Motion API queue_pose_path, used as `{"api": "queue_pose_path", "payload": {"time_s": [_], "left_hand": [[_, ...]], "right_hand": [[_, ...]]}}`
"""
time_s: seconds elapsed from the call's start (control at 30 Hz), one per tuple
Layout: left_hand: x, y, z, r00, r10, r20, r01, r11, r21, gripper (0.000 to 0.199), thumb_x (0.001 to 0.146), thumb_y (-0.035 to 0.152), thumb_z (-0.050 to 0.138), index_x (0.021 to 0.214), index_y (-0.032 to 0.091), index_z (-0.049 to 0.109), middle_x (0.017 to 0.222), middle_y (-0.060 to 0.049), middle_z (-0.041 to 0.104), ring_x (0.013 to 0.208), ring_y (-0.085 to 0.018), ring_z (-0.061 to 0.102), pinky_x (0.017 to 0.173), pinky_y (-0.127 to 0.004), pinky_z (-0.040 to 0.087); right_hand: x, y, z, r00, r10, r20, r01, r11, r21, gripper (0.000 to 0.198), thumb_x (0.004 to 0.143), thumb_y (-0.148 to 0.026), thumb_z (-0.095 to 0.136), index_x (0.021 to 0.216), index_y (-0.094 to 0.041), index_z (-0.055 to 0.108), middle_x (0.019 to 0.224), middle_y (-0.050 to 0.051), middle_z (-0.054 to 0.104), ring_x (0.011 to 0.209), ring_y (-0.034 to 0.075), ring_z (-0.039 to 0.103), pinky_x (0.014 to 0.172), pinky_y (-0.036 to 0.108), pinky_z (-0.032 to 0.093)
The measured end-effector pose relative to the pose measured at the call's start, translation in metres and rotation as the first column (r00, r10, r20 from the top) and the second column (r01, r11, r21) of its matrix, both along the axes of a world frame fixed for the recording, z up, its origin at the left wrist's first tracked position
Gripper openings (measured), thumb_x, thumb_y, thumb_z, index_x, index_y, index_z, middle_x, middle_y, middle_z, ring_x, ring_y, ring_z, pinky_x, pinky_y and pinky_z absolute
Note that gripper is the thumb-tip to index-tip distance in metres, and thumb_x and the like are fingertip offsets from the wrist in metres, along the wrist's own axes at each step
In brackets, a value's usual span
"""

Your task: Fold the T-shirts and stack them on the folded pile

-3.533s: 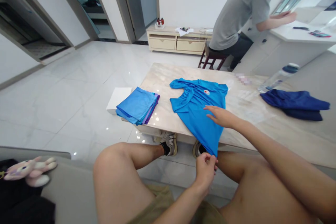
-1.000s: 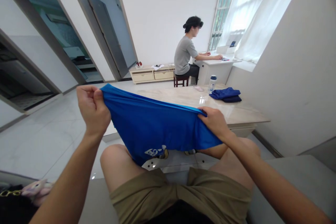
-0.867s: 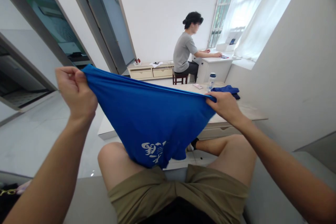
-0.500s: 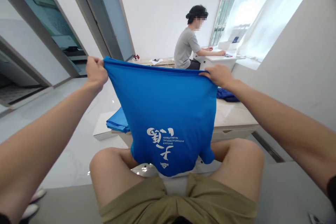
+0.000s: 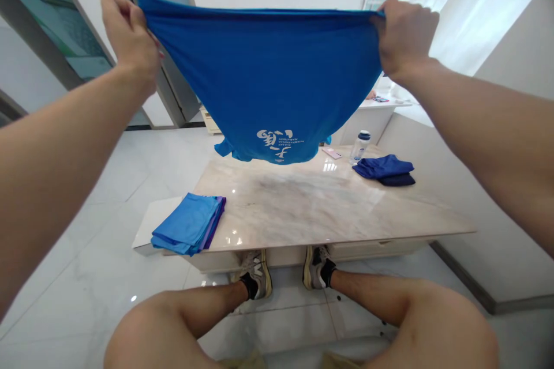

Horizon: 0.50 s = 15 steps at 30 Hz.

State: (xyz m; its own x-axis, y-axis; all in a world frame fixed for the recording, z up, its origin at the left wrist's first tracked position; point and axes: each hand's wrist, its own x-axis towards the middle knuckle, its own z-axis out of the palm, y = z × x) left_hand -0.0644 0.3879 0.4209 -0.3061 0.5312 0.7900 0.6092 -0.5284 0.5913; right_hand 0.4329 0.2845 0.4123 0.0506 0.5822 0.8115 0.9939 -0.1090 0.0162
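Observation:
A blue T-shirt (image 5: 268, 69) with white lettering hangs stretched in the air above the far part of the table. Its upper edge is pulled taut between my hands, and the print near its lower end reads upside down. My left hand (image 5: 132, 37) is closed on the top left corner. At the top right corner, my right hand (image 5: 407, 34) grips the cloth in a fist. The bottom of the shirt hangs loose, with a bunched bit of cloth at the lower left.
A marble-topped table (image 5: 277, 207) stands before my knees. Folded blue and purple clothes (image 5: 188, 222) lie at its left front corner. Towards the right are dark blue folded clothes (image 5: 383, 168), a water bottle (image 5: 359, 147) and a pink phone (image 5: 332, 153). A white desk (image 5: 367, 118) stands behind.
Both hands have risen with the T-shirt and moved farther apart, lifting it from between my knees to above the table. The shirt now hides most of the person at the desk.

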Motion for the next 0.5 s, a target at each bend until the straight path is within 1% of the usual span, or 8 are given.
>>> {"api": "queue_pose_path", "payload": {"time_s": [0.07,0.13,0.17,0.2,0.27,0.33,0.4,0.5], "left_hand": [[-0.002,-0.005,-0.047,1.0,0.02,-0.02,-0.02,1.0,-0.017,0.021,0.11,0.015,0.021,0.103,0.014,0.04,0.104,0.002,0.06,0.095,-0.004,0.072,0.084,-0.024,0.048],[-0.006,-0.017,-0.106,0.997,0.016,-0.081,-0.016,1.0,0.002,0.016,0.109,0.012,0.031,0.101,0.013,0.045,0.095,0.005,0.056,0.09,-0.004,0.068,0.088,-0.025,0.047],[-0.01,-0.026,-0.139,0.99,-0.023,-0.141,0.027,0.999,0.023,0.009,0.107,0.011,0.044,0.1,0.014,0.048,0.09,0.006,0.053,0.084,-0.004,0.064,0.086,-0.023,0.048],[-0.013,-0.037,-0.173,0.98,-0.058,-0.189,0.061,0.998,0.009,0.011,0.103,0.008,0.052,0.096,0.016,0.051,0.083,0.007,0.051,0.077,-0.005,0.058,0.083,-0.022,0.048],[-0.02,-0.063,-0.241,0.937,-0.186,-0.295,0.166,0.982,-0.091,0.014,0.1,0.011,0.058,0.09,0.02,0.054,0.082,0.003,0.055,0.076,-0.011,0.055,0.08,-0.024,0.05],[-0.027,-0.092,-0.306,0.879,-0.323,-0.35,0.256,0.94,-0.224,0.013,0.1,0.021,0.059,0.088,0.023,0.055,0.087,-0.002,0.06,0.081,-0.018,0.059,0.082,-0.03,0.054],[-0.035,-0.118,-0.36,0.771,-0.497,-0.398,0.299,0.834,-0.464,0.013,0.102,0.031,0.056,0.09,0.026,0.059,0.093,-0.006,0.065,0.087,-0.023,0.064,0.086,-0.036,0.056],[-0.047,-0.147,-0.417,0.633,-0.628,-0.452,0.229,0.71,-0.666,0.021,0.105,0.036,0.05,0.092,0.027,0.063,0.099,-0.008,0.069,0.091,-0.026,0.066,0.087,-0.039,0.056]], "right_hand": [[0.009,-0.003,-0.037,0.999,0.013,0.053,-0.009,0.998,-0.06,0.101,0.116,-0.06,-0.003,0.138,0.009,0.067,0.128,0.031,0.074,0.121,0.032,0.072,0.094,0.043,0.041],[0.02,-0.01,-0.087,0.994,0.027,0.106,-0.013,0.991,-0.133,0.089,0.12,-0.056,0.006,0.139,0.002,0.071,0.125,0.028,0.077,0.111,0.028,0.073,0.088,0.038,0.04],[0.027,-0.017,-0.116,0.993,0.007,0.114,0.009,0.99,-0.143,0.081,0.121,-0.053,0.014,0.137,-0.001,0.073,0.121,0.026,0.078,0.104,0.027,0.073,0.083,0.036,0.038],[0.035,-0.024,-0.148,0.991,0.014,0.133,0.013,0.981,-0.196,0.07,0.122,-0.049,0.024,0.136,-0.003,0.075,0.117,0.025,0.08,0.096,0.026,0.073,0.077,0.035,0.036],[0.054,-0.042,-0.217,0.983,0.078,0.165,-0.02,0.945,-0.326,0.048,0.118,-0.044,0.047,0.131,-0.011,0.08,0.107,0.02,0.084,0.084,0.026,0.072,0.069,0.035,0.031],[0.072,-0.063,-0.288,0.961,0.23,0.154,-0.13,0.866,-0.483,0.033,0.111,-0.039,0.061,0.122,-0.017,0.084,0.105,0.015,0.085,0.078,0.025,0.072,0.065,0.034,0.033],[0.085,-0.085,-0.352,0.927,0.359,0.107,-0.232,0.776,-0.586,0.028,0.109,-0.034,0.061,0.116,-0.02,0.084,0.105,0.012,0.085,0.076,0.024,0.074,0.064,0.032,0.036],[0.092,-0.115,-0.425,0.874,0.486,0.014,-0.331,0.616,-0.715,0.026,0.109,-0.031,0.056,0.108,-0.024,0.081,0.095,0.008,0.084,0.07,0.02,0.073,0.062,0.03,0.038]]}}
